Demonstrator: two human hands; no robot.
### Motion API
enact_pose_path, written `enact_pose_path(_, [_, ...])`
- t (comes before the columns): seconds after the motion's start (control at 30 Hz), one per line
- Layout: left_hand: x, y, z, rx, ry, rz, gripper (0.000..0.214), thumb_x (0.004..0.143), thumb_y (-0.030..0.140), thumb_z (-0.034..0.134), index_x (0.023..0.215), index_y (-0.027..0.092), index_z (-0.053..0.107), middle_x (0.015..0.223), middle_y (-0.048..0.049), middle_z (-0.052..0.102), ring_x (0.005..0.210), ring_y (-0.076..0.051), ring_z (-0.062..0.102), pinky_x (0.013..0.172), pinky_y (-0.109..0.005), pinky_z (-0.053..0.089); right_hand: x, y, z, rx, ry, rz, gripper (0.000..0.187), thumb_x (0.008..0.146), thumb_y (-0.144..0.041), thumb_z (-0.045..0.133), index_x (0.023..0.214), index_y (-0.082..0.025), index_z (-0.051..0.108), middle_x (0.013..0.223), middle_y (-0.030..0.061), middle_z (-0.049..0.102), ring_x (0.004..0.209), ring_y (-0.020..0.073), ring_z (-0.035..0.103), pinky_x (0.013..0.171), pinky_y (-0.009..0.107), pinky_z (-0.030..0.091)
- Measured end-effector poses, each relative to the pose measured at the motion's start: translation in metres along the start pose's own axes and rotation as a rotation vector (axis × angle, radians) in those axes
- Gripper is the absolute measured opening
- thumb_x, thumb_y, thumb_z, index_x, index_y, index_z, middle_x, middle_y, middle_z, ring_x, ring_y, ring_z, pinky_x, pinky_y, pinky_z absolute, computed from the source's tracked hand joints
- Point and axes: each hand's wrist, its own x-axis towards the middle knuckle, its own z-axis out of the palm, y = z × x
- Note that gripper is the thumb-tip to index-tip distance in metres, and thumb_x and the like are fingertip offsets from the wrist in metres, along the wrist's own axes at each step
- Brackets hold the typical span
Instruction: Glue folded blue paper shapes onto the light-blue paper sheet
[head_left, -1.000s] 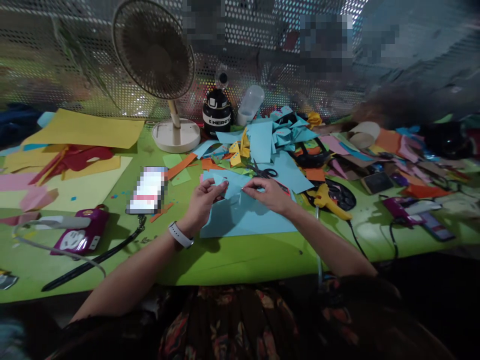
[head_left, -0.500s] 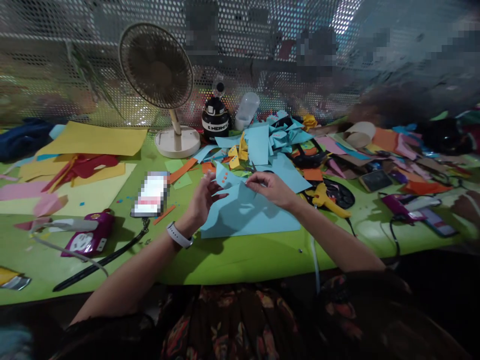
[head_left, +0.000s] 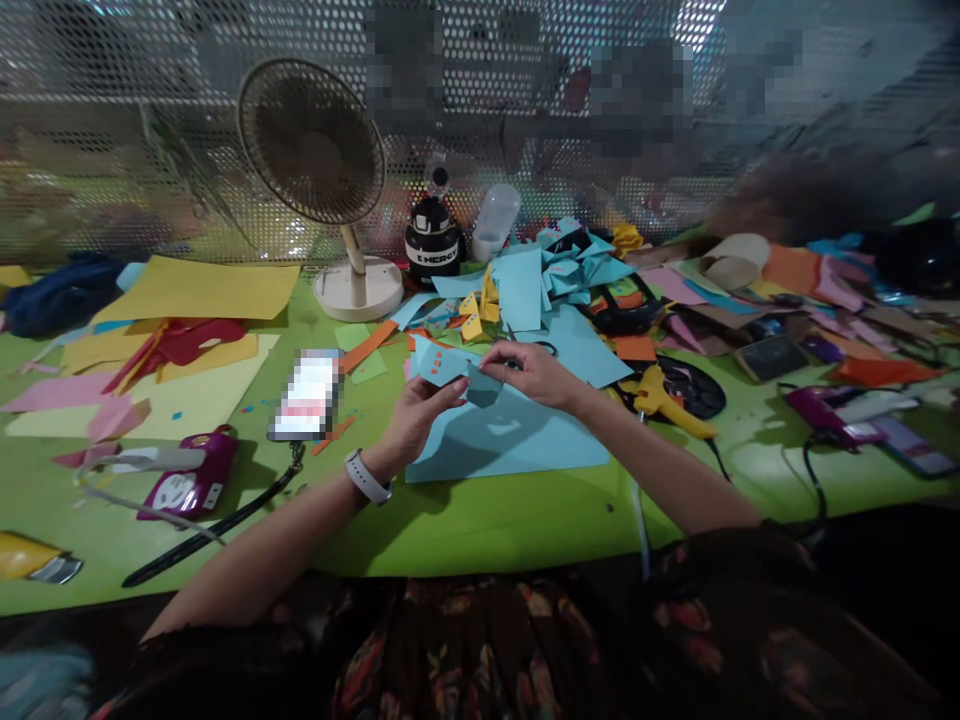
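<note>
A folded piece of blue paper point(head_left: 441, 362) with small orange marks is held between both hands over the table. My left hand point(head_left: 420, 415), with a white watch strap at the wrist, grips its lower edge between thumb and fingers. On the other side, my right hand point(head_left: 529, 372) pinches the right part of the paper with the fingertips. Beneath the hands lies a large blue sheet point(head_left: 517, 445) that carries their shadow. Scissors point(head_left: 541, 348) are partly hidden behind my right hand.
A pile of cut blue pieces point(head_left: 574, 265) stands behind the hands. Right of them lies a yellow glue gun point(head_left: 664, 400) with a cord. A phone point(head_left: 307, 395) and purple power strip point(head_left: 191, 475) lie left. A fan point(head_left: 360, 290) and black bottle point(head_left: 435, 245) stand at the back.
My left hand has closed on the blue paper, where its fingers were spread beside it before. The paper has turned and come slightly left, with its folded flap now showing.
</note>
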Motion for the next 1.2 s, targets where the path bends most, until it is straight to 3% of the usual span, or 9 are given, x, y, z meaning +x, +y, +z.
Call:
enact_pose_path(0.1, [0.003,0.004,-0.006,-0.065,0.056,0.003,0.029,0.069,0.039,0.083,0.087,0.020,0.070,0.091,-0.0012,0.071,0.088,-0.017,0.067,0.077,-0.029,0.052,0.000,0.004,-0.002,-0.008,-0.002,0.004,0.025,0.087,-0.040,0.061,0.089,-0.016,0.069,0.089,0.0048,0.070,0.084,0.0165,0.062,0.079,0.031,0.047])
enact_pose_path(0.27, [0.007,0.006,-0.019,-0.099,0.181,-0.001,0.027,0.071,0.042,0.081,0.080,0.020,0.071,0.083,0.0015,0.066,0.073,-0.010,0.061,0.070,-0.025,0.052,-0.002,0.018,-0.005,-0.021,-0.048,0.035,0.024,0.086,-0.039,0.061,0.090,-0.017,0.070,0.089,0.0053,0.072,0.082,0.0169,0.063,0.078,0.032,0.049])
enact_pose_path(0.5, [0.004,0.002,-0.025,0.003,0.155,-0.044,0.028,0.067,0.042,0.084,0.077,0.019,0.072,0.084,-0.0014,0.069,0.071,-0.010,0.062,0.059,-0.020,0.044,-0.002,0.029,-0.005,-0.037,-0.057,0.066,0.024,0.086,-0.039,0.061,0.090,-0.017,0.070,0.087,0.0047,0.071,0.081,0.0169,0.064,0.078,0.032,0.049])
enact_pose_path(0.73, [0.003,0.002,-0.029,0.052,0.137,-0.122,0.029,0.064,0.039,0.087,0.073,0.018,0.068,0.084,-0.0019,0.071,0.069,-0.010,0.062,0.058,-0.019,0.042,-0.002,0.023,-0.008,-0.080,-0.103,0.085,0.022,0.086,-0.036,0.060,0.087,-0.017,0.070,0.085,0.0041,0.071,0.080,0.0164,0.062,0.077,0.032,0.048])
enact_pose_path(1.2, [0.006,-0.007,-0.033,0.194,0.094,-0.116,0.032,0.067,0.045,0.084,0.069,0.017,0.068,0.072,-0.0019,0.068,0.064,-0.010,0.057,0.058,-0.020,0.040,-0.004,0.025,-0.007,-0.089,-0.102,0.113,0.021,0.086,-0.036,0.060,0.087,-0.018,0.070,0.085,0.0043,0.071,0.080,0.0174,0.062,0.076,0.032,0.047])
